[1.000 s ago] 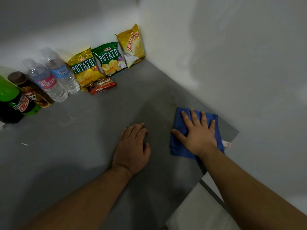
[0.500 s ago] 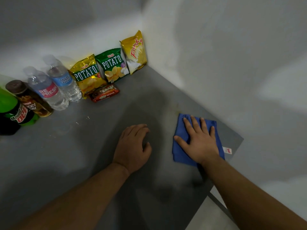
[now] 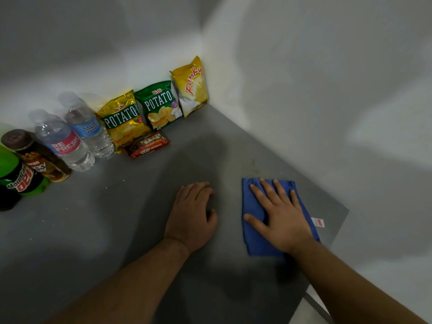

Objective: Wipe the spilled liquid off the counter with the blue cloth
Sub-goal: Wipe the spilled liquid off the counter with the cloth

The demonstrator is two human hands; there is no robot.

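A folded blue cloth [image 3: 253, 239] lies flat on the grey counter [image 3: 117, 218] near the right wall, a white tag sticking out at its right edge. My right hand [image 3: 280, 216] presses palm-down on the cloth with fingers spread. My left hand [image 3: 192, 213] rests palm-down on the bare counter just left of the cloth, fingers loosely together, holding nothing. A faint yellowish stain [image 3: 254, 164] shows on the counter just beyond the cloth.
Along the back wall stand three chip bags [image 3: 159, 106], a red snack bar [image 3: 147, 145], two water bottles [image 3: 65, 141], a brown can [image 3: 35, 155] and a green soda bottle [image 3: 16, 176]. White walls close the back and right. The counter's edge [image 3: 304, 298] runs at lower right.
The view has shifted, so everything sits lower in the frame. Both hands and the cloth keep nearly the same places on the counter.
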